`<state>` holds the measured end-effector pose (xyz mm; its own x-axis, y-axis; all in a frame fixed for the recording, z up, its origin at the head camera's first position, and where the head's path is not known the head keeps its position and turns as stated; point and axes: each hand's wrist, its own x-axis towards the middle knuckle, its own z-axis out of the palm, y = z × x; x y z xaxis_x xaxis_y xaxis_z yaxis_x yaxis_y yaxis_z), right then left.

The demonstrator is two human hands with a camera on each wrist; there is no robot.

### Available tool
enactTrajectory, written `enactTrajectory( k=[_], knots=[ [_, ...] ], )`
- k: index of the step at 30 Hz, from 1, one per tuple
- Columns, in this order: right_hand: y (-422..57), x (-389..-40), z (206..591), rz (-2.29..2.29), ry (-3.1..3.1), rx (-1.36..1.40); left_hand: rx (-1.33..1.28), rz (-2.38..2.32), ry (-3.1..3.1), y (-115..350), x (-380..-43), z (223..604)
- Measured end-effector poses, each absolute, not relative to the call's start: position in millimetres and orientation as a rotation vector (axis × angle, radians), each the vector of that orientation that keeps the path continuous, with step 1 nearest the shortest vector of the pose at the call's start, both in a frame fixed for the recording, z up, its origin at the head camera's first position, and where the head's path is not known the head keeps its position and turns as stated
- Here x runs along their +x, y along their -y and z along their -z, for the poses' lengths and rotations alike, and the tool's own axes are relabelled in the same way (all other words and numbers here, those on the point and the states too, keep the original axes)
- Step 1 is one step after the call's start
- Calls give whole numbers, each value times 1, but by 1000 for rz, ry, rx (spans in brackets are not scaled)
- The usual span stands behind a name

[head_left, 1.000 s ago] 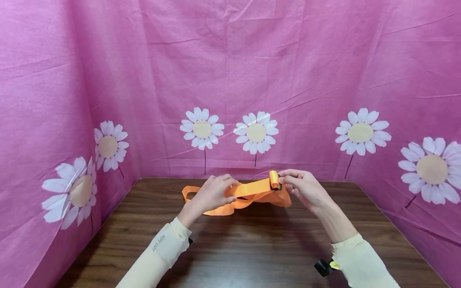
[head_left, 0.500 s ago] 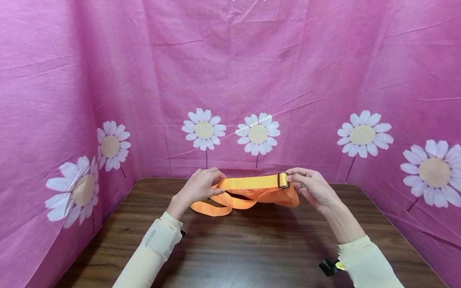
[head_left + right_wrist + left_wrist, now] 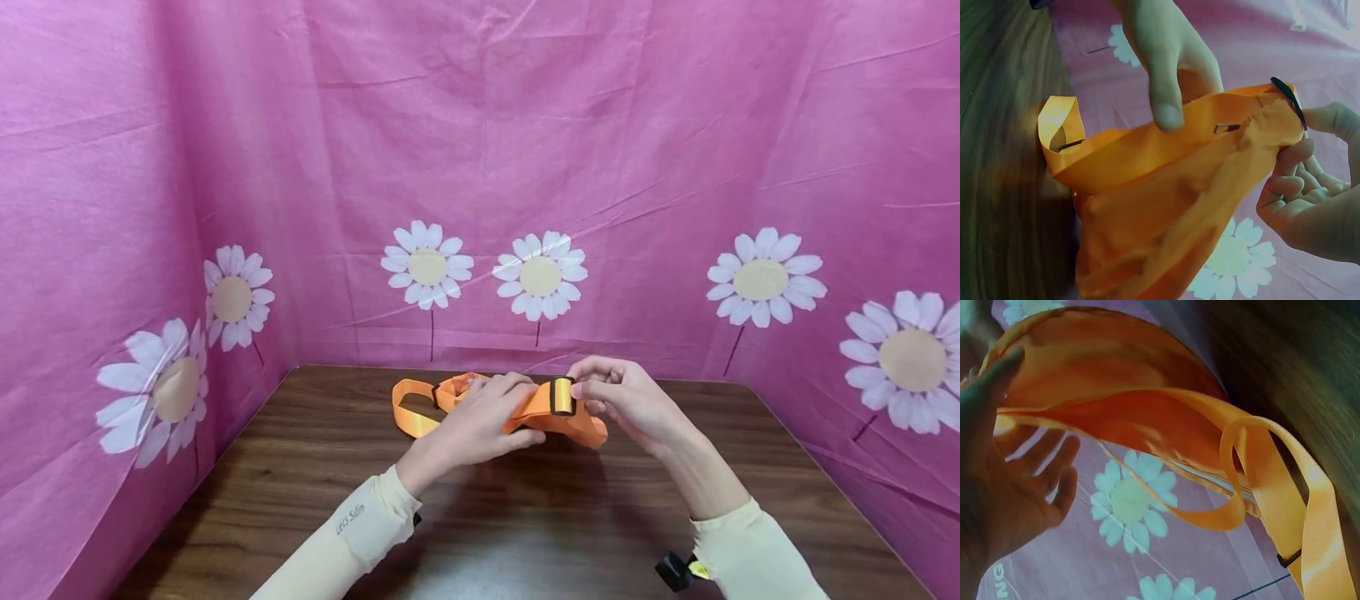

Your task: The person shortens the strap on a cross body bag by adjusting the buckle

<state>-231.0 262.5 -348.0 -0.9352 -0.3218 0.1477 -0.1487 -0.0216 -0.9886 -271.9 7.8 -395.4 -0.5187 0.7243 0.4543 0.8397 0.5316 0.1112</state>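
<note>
An orange waist bag with a webbing strap is held over the far part of the table. My right hand pinches the black slider buckle at the bag's right end between thumb and fingers. Close beside it, my left hand reaches over the strap, thumb in front and fingers behind. In the left wrist view those fingers are spread loosely, apart from the thumb. A zipper runs along the bag's edge. The strap loops out to the left, where a second black slider shows.
The dark wooden table is enclosed by a pink cloth printed with white daisies, at the back and both sides. A black wrist camera sits at the right sleeve.
My left hand first drew leftward along the strap, stretching it out, then came back right toward the buckle. The right hand kept the buckle, shifting slightly right and back left. The strap now hangs slacker.
</note>
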Motion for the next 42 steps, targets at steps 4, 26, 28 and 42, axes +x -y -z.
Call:
enactTrajectory(
  k=[4, 26, 28, 42],
  knots=[
    [-263, -229, 346, 2000, -2178, -601, -1227, 394, 2393, 0, -277, 394],
    [-283, -231, 337, 1660, -2546, -613, -1173, 1107, 2173, 43, -314, 373],
    [-283, -231, 337, 1589, -2602, -609, -1270, 1037, 2263, 44, -314, 376],
    [-350, -237, 344, 1376, -2990, -537, -1518, 1136, 2732, 84, -319, 381]
  ],
)
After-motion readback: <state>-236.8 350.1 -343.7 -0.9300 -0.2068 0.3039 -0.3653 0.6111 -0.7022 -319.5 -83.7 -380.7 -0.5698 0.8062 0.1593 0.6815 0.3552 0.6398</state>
